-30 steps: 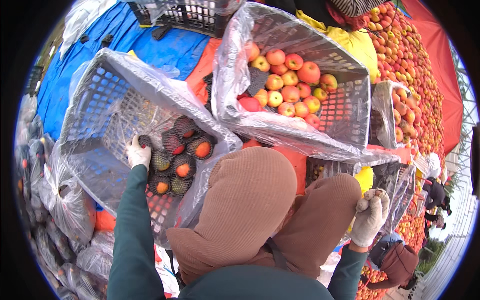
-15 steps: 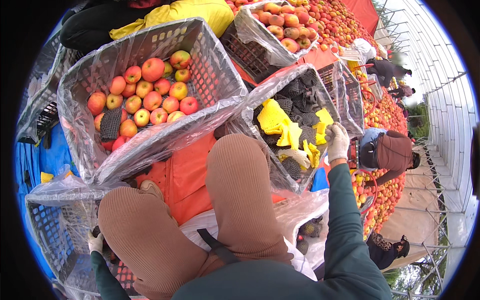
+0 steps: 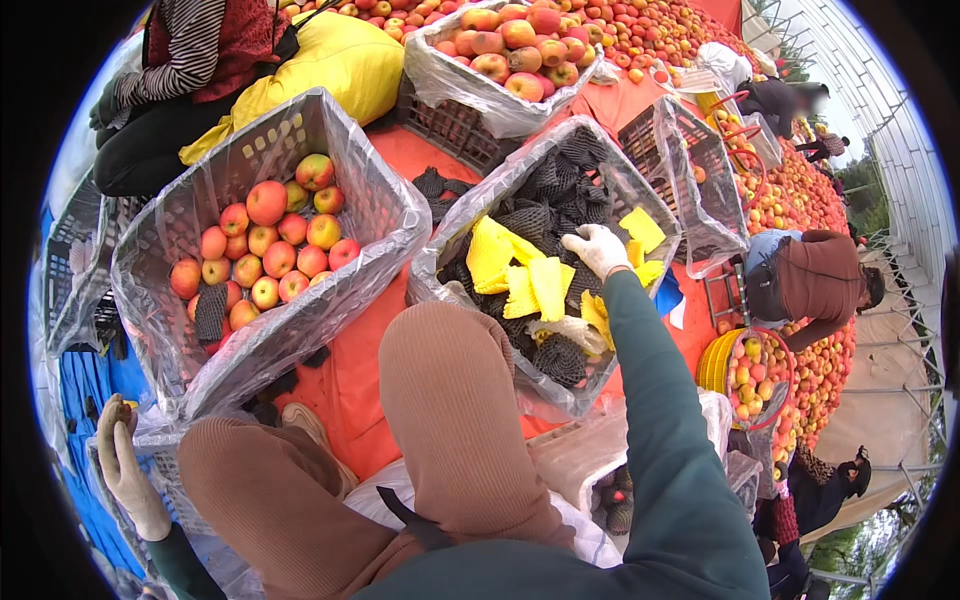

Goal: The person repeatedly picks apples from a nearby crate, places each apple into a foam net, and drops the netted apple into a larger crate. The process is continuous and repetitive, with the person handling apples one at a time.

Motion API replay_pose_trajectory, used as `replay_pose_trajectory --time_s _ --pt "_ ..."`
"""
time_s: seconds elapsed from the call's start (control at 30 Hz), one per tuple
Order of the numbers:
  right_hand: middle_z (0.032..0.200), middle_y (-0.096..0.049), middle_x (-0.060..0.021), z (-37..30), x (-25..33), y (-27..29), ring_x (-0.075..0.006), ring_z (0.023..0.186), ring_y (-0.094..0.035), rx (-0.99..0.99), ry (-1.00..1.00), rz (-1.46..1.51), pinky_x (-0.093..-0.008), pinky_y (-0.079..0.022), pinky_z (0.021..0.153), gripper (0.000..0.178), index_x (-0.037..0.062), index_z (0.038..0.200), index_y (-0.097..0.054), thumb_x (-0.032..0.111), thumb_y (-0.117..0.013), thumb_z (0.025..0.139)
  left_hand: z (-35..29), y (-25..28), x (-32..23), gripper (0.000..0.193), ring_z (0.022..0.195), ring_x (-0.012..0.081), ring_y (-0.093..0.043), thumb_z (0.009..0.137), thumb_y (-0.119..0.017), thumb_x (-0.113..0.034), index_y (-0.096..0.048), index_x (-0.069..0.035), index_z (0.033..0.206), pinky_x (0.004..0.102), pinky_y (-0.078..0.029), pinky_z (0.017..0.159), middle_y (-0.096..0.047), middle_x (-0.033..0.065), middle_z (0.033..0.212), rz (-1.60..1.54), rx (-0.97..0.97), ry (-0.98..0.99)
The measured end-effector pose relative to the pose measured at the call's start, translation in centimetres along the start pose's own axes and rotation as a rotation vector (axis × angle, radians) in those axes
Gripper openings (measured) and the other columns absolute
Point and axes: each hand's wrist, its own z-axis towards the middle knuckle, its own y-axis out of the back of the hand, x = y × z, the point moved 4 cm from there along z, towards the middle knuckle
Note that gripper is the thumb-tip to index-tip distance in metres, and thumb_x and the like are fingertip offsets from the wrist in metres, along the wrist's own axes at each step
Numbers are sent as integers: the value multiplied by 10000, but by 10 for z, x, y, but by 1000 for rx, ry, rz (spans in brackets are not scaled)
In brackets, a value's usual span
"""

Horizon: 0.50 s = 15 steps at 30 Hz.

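Note:
My right hand point(image 3: 600, 250), in a white glove, reaches over a plastic-lined crate point(image 3: 440, 235) of foam net sleeves. Its fingers point left above the dark grey nets point(image 3: 545, 222), apart and with nothing visible in them; whether they touch the nets is unclear. Yellow foam nets point(image 3: 548, 285) lie just nearer. My left hand point(image 3: 135, 480), also gloved, is raised at the lower left over another lined crate point(image 3: 165, 455), fingers stretched out and holding nothing visible. Ahead, a lined crate point(image 3: 375, 245) holds several red and yellow apples point(image 3: 263, 240), one wearing a dark grey net point(image 3: 210, 312).
A heaped apple crate point(image 3: 500, 120) stands at the back beside a yellow sack point(image 3: 340, 70). A lined crate point(image 3: 690, 185) and a yellow basket of apples point(image 3: 745, 370) are to the right. Several people work nearby, one in a brown top point(image 3: 818, 280) by the large apple pile.
My right hand has moved left and inward over the net sleeves. My left hand has risen out of the lower-left crate, its fingers now stretched out. The view has shifted.

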Motion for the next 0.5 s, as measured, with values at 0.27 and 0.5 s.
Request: replay_pose_trajectory --time_s 0.27,0.5 --pt "993 -630 -105 -23 -15 23 -183 915 -578 -222 -39 878 -260 -419 835 320 -7 1035 -595 198 -593 790 -35 -107 -111 241 953 169 -541 930 -374 -88 -530 26 1074 308 -431 872 -531 106 1092 -397 232 -26" --pt "1048 -559 -84 -95 68 99 -163 983 -520 -167 211 1709 -270 -393 888 292 -19 1129 -505 118 -469 873 -79 -155 -161 209 840 176 -560 832 -406 3 -566 45 960 293 -460 775 -561 132 993 -574 389 -26"
